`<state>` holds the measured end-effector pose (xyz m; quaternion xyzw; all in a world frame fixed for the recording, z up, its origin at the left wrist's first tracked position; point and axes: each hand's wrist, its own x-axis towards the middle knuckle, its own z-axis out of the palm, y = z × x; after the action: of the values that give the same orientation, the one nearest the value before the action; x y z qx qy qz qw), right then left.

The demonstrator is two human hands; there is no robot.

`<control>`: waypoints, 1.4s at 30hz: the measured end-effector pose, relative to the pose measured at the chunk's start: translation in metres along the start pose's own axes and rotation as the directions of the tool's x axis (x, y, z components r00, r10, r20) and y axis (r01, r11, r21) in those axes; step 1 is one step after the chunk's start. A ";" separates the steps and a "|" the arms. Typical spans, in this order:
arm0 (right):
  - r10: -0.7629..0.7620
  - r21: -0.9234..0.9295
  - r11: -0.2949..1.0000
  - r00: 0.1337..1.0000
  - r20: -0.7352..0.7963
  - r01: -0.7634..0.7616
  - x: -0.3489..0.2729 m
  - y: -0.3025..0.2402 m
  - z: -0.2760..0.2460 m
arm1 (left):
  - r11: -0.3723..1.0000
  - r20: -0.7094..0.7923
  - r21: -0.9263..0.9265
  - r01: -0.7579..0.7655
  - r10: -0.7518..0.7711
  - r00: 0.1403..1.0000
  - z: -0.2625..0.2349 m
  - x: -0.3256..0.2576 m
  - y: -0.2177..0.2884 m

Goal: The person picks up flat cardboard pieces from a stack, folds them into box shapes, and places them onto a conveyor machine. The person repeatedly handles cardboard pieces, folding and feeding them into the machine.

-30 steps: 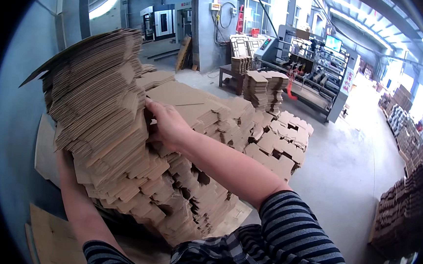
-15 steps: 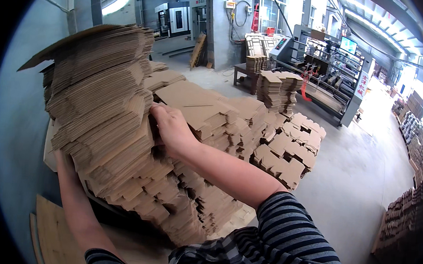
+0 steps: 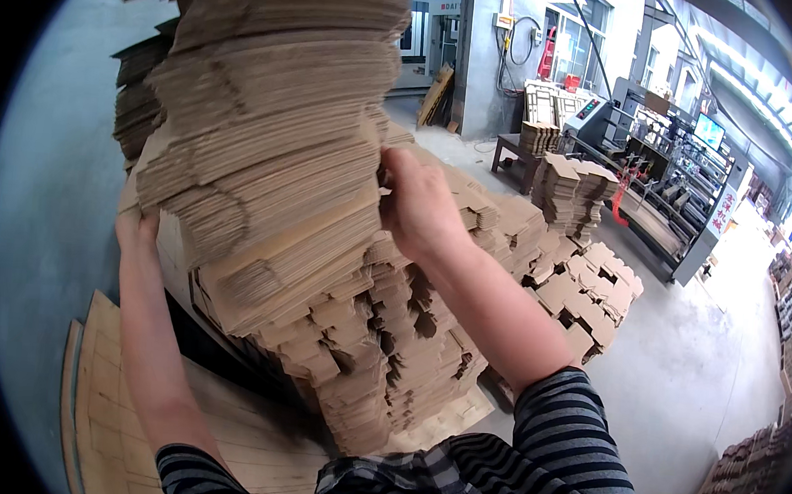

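The setting is a factory hall with a grey concrete floor point(image 3: 681, 377) and a pale wall point(image 3: 43, 176) at the left. The left hand point(image 3: 135, 229) presses flat against the left side of a thick bundle of flat cardboard sheets point(image 3: 275, 138); its fingers lie under the bundle edge. The right hand point(image 3: 417, 203) grips the bundle's right edge, fingers curled onto the sheets. The hands are well apart, with the bundle clamped between them and held tilted, close to the camera. Below the bundle stands a stack of cut cardboard blanks point(image 3: 388, 357). Wooden boards point(image 3: 109, 411) lie at lower left. Further stacks point(image 3: 570, 190) and a long machine point(image 3: 685, 185) stand behind.
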<state>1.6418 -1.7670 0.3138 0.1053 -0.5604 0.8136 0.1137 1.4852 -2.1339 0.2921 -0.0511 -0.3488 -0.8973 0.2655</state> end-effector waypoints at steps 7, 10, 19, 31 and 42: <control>-0.051 0.084 0.995 0.999 -0.007 0.052 -0.031 -0.046 -0.021 | 0.997 0.068 -0.079 0.014 -0.008 0.998 0.030 -0.015 0.001; -0.078 0.086 0.993 0.995 -0.056 0.083 -0.047 -0.062 -0.037 | 0.995 0.029 -0.079 0.053 -0.051 0.998 0.032 0.006 -0.003; -0.160 -0.017 0.987 0.981 -0.108 0.160 -0.099 -0.131 -0.160 | 0.993 0.390 0.048 0.112 -0.122 0.913 0.133 -0.069 -0.071; -0.303 -0.186 0.951 0.866 -0.398 0.247 -0.220 -0.247 -0.362 | 0.858 0.488 -0.215 0.466 -0.319 0.813 0.339 -0.258 -0.306; -0.486 -0.465 0.860 0.612 -0.624 0.209 -0.318 -0.254 -0.544 | 0.502 0.825 -0.183 0.845 -0.388 0.410 0.475 -0.464 -0.567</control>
<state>1.9971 -1.1910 0.2537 -0.1372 -0.5710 0.6366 0.4999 1.5467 -1.2704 0.1807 -0.3190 -0.1180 -0.8939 -0.2920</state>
